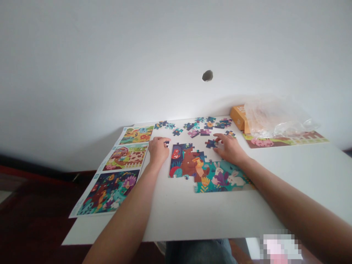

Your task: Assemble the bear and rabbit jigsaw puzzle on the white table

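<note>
A partly joined jigsaw puzzle (188,161) with a bear and rabbits lies on the white table. At its upper left edge, my left hand (158,149) is closed, pinching a dark puzzle piece (166,143) that its fingers partly cover. Above the puzzle's middle, my right hand (230,147) has its thumb and fingertips at the two sides of a dark blue puzzle piece (210,143), which lies at or near the table surface. Behind both hands are loose pieces, among them a pink piece (193,133) and a teal piece (177,131).
On the left, a printed picture sheet (121,146) shows three scenes and overhangs the table's edge. An orange box (238,116), a clear plastic bag (277,117) and a farm-scene puzzle (286,140) are at the back right. A wall with a hole (207,76) rises behind the table.
</note>
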The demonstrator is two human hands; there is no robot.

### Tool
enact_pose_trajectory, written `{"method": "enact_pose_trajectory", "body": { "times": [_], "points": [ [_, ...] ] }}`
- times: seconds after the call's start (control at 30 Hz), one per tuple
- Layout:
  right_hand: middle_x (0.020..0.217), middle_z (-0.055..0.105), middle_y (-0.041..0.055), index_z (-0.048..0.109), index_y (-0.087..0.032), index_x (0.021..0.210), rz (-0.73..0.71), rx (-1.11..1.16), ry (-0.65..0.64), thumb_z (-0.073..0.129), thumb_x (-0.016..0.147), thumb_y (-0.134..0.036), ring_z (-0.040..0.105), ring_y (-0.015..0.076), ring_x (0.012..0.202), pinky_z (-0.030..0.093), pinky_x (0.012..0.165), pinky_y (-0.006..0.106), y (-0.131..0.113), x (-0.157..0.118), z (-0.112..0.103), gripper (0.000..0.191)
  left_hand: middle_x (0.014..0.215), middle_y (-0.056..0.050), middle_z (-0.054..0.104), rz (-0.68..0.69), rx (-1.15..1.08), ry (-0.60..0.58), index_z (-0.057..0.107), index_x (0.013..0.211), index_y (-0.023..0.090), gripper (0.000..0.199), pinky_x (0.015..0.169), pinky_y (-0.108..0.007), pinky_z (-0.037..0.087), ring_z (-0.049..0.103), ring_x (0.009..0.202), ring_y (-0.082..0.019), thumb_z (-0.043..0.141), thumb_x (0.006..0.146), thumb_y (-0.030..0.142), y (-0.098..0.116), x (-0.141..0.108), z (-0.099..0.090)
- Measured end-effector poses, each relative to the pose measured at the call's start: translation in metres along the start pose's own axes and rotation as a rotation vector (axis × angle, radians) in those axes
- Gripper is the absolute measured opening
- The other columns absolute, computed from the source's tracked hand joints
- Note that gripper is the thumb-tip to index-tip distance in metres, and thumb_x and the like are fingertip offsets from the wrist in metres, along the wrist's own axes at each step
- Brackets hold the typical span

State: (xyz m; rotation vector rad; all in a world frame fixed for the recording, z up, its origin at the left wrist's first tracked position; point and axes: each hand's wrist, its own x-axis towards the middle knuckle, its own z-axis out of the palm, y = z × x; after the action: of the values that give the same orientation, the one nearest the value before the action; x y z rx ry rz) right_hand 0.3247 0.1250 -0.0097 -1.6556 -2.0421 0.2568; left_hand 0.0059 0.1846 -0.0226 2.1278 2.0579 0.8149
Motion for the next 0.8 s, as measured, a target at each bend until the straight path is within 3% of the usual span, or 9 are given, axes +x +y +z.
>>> {"method": "enact_pose_trajectory", "body": {
  "times": [0.2, 0.37, 0.47, 0.8],
  "points": [
    [0.107, 0.07, 0.0091, 0.062, -0.02, 0.122, -0.054, -0.038, 0.003, 0.065, 0.081, -0.028, 0.061, 0.0259, 0.101, 0.044, 0.095, 0.041, -0.002, 0.0, 0.001, 0.041, 0.103, -0.009, 0.068, 0.038, -0.004, 0.002, 0.078, 0.097, 0.025, 0.029, 0.101, -0.044, 0.043, 0.06, 0.104, -0.027, 0.054, 0.083, 0.017, 0.0, 0.001, 0.003],
    [0.109, 0.068, 0.0105, 0.066, -0.02, 0.118, -0.07, -0.071, -0.001, 0.063, 0.084, -0.031, 0.06, 0.0271, 0.106, 0.043, 0.097, 0.041, -0.002, -0.001, 0.002, 0.036, 0.136, -0.006, 0.06, 0.16, -0.052, -0.038, 0.074, 0.11, 0.028, 0.028, 0.11, -0.05, 0.036, 0.047, 0.128, -0.033, 0.059, 0.086, 0.031, 0.009, -0.003, 0.004],
    [0.109, 0.067, 0.0102, 0.066, -0.022, 0.116, -0.076, -0.082, 0.001, 0.063, 0.085, -0.031, 0.059, 0.0271, 0.106, 0.044, 0.096, 0.042, -0.004, -0.002, 0.002, 0.033, 0.14, -0.002, 0.058, 0.21, -0.047, -0.115, 0.071, 0.117, 0.032, 0.032, 0.11, -0.056, 0.032, 0.037, 0.138, -0.036, 0.057, 0.088, 0.034, 0.014, -0.007, 0.002],
    [0.111, 0.065, 0.0099, 0.067, -0.022, 0.116, -0.06, -0.084, -0.001, 0.059, 0.087, -0.025, 0.058, 0.0279, 0.107, 0.042, 0.098, 0.043, -0.009, -0.003, 0.0, 0.031, 0.142, -0.003, 0.057, 0.19, 0.008, -0.158, 0.067, 0.122, 0.033, 0.034, 0.106, -0.058, 0.034, 0.041, 0.134, -0.038, 0.055, 0.091, 0.037, 0.018, -0.009, 0.0]
  ]
}}
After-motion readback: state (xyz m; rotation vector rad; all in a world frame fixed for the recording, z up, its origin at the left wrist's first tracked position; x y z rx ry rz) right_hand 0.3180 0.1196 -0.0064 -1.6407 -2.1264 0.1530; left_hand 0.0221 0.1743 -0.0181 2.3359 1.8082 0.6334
